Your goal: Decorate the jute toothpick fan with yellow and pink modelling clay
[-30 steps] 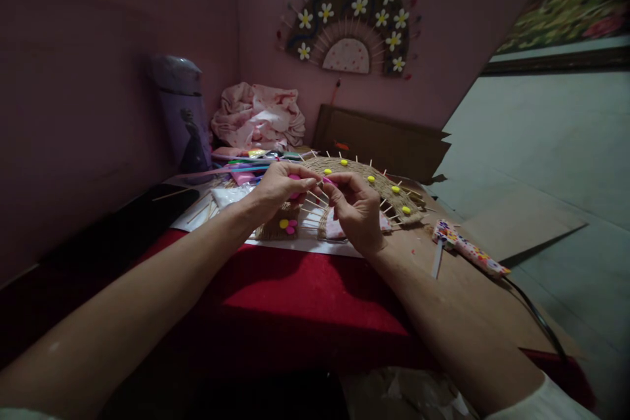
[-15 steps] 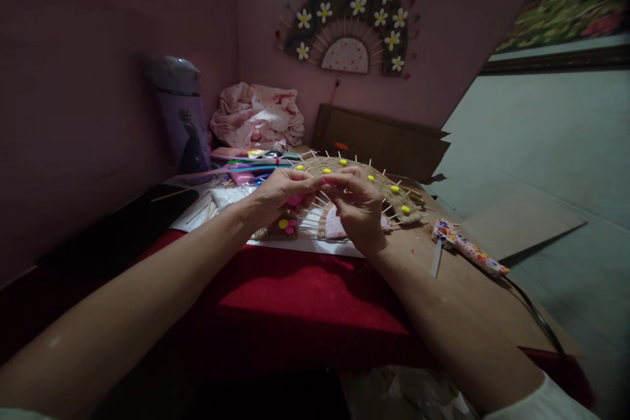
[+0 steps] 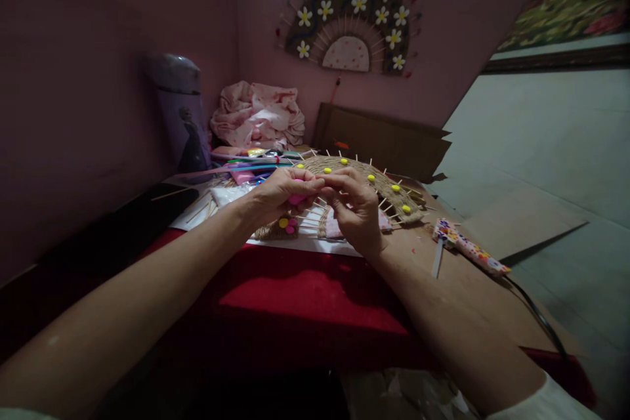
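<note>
My left hand (image 3: 290, 189) is closed around a lump of pink modelling clay (image 3: 298, 198). Its fingertips meet those of my right hand (image 3: 355, 207), which is pinched at the clay's edge; the bit between the fingertips is mostly hidden. Both hands are above a half-ring fan wrapped in jute twine (image 3: 359, 169), which has yellow clay dots (image 3: 371, 178) and thin sticks along its edges. At the fan's lower left end, pink clay petals (image 3: 291, 226) sit beside a yellow dot. Partly behind my right hand lies a half-round pink-and-white cloth piece (image 3: 332, 224).
A glue gun covered in flowered material (image 3: 472, 252) lies on cardboard (image 3: 472, 302) at right, its black cord trailing forward. A purple bottle (image 3: 182, 118), bunched pink cloth (image 3: 258, 115) and craft supplies stand at back left. A flowered fan (image 3: 347, 23) hangs on the wall.
My fingertips have shifted slightly, and the pink bit that showed between them is now covered. More of the pink lump shows in my left hand. The fan has stayed put.
</note>
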Available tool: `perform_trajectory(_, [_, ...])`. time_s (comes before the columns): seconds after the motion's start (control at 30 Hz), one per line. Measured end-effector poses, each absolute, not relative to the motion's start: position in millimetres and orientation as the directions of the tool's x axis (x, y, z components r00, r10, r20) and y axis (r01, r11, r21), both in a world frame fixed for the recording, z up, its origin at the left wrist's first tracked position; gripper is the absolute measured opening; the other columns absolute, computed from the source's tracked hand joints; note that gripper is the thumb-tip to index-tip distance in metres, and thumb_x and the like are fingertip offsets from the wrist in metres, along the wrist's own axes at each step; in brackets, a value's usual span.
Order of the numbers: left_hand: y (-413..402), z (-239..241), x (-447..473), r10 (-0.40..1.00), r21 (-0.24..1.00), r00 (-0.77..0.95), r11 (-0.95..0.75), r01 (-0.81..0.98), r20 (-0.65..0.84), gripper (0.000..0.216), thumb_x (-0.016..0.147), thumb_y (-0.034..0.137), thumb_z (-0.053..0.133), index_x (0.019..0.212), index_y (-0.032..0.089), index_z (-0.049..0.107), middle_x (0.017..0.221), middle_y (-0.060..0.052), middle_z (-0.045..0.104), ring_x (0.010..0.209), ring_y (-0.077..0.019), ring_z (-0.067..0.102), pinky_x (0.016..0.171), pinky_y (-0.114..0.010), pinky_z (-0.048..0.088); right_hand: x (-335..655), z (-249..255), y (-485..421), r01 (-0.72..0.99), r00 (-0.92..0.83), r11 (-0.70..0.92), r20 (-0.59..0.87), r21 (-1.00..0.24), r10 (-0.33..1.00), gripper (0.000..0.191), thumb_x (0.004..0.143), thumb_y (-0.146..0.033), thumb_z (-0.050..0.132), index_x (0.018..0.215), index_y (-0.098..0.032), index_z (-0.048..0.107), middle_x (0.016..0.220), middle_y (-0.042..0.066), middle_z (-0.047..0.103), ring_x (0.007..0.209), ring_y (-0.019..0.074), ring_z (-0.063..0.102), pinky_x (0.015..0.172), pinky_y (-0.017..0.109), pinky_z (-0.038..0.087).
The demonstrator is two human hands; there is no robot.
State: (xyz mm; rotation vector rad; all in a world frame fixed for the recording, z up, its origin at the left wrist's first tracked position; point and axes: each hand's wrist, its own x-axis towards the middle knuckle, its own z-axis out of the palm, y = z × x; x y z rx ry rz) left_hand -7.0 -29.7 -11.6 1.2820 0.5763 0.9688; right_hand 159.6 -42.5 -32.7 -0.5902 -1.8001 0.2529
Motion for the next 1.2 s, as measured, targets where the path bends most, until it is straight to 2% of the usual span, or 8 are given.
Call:
perform_trajectory(0.3, [-31.3, -11.5, -6.3, 0.843, 0.971, 0.523, 0.006, -0.239, 0.123, 0.045, 0.059, 0.047, 0.086, 0.060, 0.015, 0.056, 0.049, 0.003, 0.051, 0.039, -0.0061, 0.043, 0.035, -0.019, 0.022, 159.4, -33.8, -40.0, 0.238, -0.144, 0.850, 0.848, -0.471, 0.510, 0.007, 0.088, -0.021, 0.065, 0.088, -0.023, 0.072, 0.085, 0.001, 0.056, 0.077, 0.0135, 0.055, 0.057, 0.026, 0.045])
perform_trajectory(0.5, [-32.4, -8.7, -8.1, 0.821, 0.974, 0.556, -0.001, -0.227, 0.130, 0.039, 0.061, 0.044, 0.085, 0.064, 0.013, 0.060, 0.053, 0.001, 0.055, 0.040, -0.0058, 0.044, 0.036, -0.019, 0.024, 159.7, -34.4, -38.4, 0.247, -0.140, 0.835, 0.835, -0.491, 0.532, 0.005, 0.087, -0.023, 0.066, 0.088, -0.024, 0.071, 0.087, 0.001, 0.056, 0.079, 0.0142, 0.055, 0.057, 0.027, 0.047])
perform_trajectory(0.63, [-32.0, -9.2, -7.5, 0.825, 0.967, 0.539, -0.032, -0.253, 0.168, 0.036, 0.065, 0.041, 0.083, 0.062, 0.014, 0.060, 0.049, 0.003, 0.052, 0.040, -0.0051, 0.044, 0.037, -0.018, 0.024, 159.6, -34.8, -39.2, 0.248, -0.160, 0.838, 0.832, -0.486, 0.530, 0.008, 0.087, -0.027, 0.068, 0.094, -0.022, 0.069, 0.087, 0.001, 0.057, 0.077, 0.0131, 0.056, 0.058, 0.026, 0.047])
perform_trajectory(0.77, [-31.5, -10.3, -6.4, 0.851, 0.959, 0.496, -0.027, -0.284, 0.171, 0.040, 0.061, 0.041, 0.087, 0.061, 0.014, 0.058, 0.046, 0.005, 0.048, 0.039, -0.0047, 0.043, 0.037, -0.017, 0.024, 159.1, -34.7, -40.2, 0.268, -0.167, 0.833, 0.828, -0.484, 0.535, 0.009, 0.087, -0.028, 0.068, 0.093, -0.021, 0.068, 0.084, 0.001, 0.058, 0.076, 0.0131, 0.056, 0.059, 0.026, 0.046])
perform_trajectory(0.9, [-31.4, -9.6, -5.8, 0.869, 0.957, 0.467, -0.024, -0.291, 0.164, 0.046, 0.056, 0.047, 0.089, 0.061, 0.014, 0.057, 0.045, 0.005, 0.049, 0.038, -0.0045, 0.042, 0.036, -0.017, 0.023, 157.7, -34.6, -40.3, 0.262, -0.146, 0.830, 0.830, -0.492, 0.538, 0.005, 0.089, -0.024, 0.066, 0.090, -0.020, 0.069, 0.080, 0.000, 0.059, 0.071, 0.0122, 0.054, 0.058, 0.026, 0.043])
perform_trajectory(1.03, [-31.7, -8.0, -5.7, 0.875, 0.962, 0.465, -0.001, -0.274, 0.134, 0.049, 0.059, 0.055, 0.085, 0.069, 0.013, 0.062, 0.050, 0.002, 0.055, 0.039, -0.0052, 0.045, 0.037, -0.017, 0.026, 157.5, -35.4, -38.6, 0.238, -0.126, 0.831, 0.832, -0.503, 0.540, 0.005, 0.088, -0.025, 0.066, 0.088, -0.022, 0.069, 0.081, 0.001, 0.061, 0.074, 0.0137, 0.057, 0.060, 0.027, 0.045])
perform_trajectory(1.2, [-31.8, -7.8, -6.5, 0.875, 0.960, 0.464, 0.000, -0.279, 0.135, 0.045, 0.055, 0.044, 0.090, 0.064, 0.014, 0.057, 0.049, 0.003, 0.053, 0.039, -0.0049, 0.045, 0.037, -0.017, 0.026, 159.6, -38.1, -34.7, 0.216, -0.121, 0.848, 0.849, -0.484, 0.515, 0.009, 0.089, -0.022, 0.064, 0.092, -0.025, 0.072, 0.085, 0.001, 0.062, 0.079, 0.0143, 0.059, 0.064, 0.029, 0.049])
